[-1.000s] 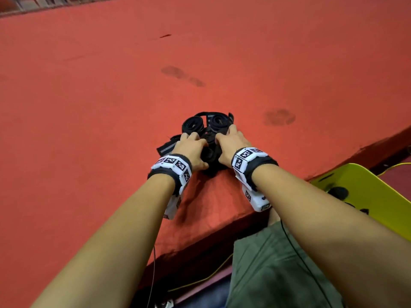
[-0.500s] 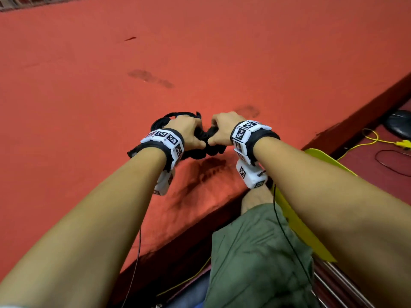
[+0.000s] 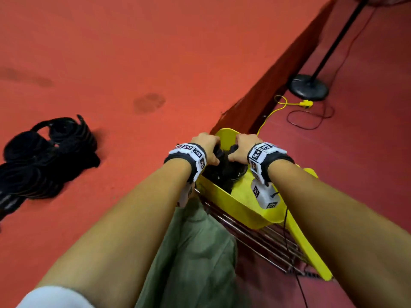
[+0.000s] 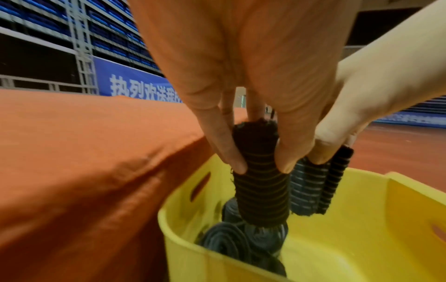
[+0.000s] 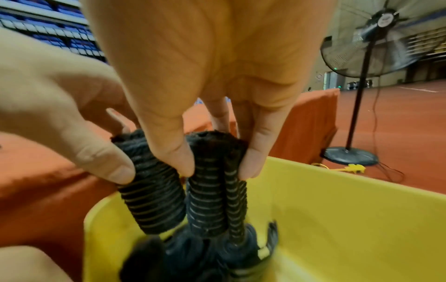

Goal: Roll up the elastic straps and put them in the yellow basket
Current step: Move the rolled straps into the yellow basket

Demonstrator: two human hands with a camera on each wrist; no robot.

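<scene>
Both hands have swung off the red mat and now hang over the yellow basket [image 3: 233,207], each carrying a roll. The left hand [image 4: 241,85] pinches one rolled strap [image 4: 262,183] between thumb and fingers; the right hand [image 5: 205,76] pinches a second roll [image 5: 212,200] the same way (a loose tail dangles beside it). Each roll stands upright, long axis vertical, hanging below the fingertips just above more straps [image 4: 241,246] already in the basket. The unsorted pile [image 3: 44,156] sits on the mat [image 3: 155,52], well off left.
</scene>
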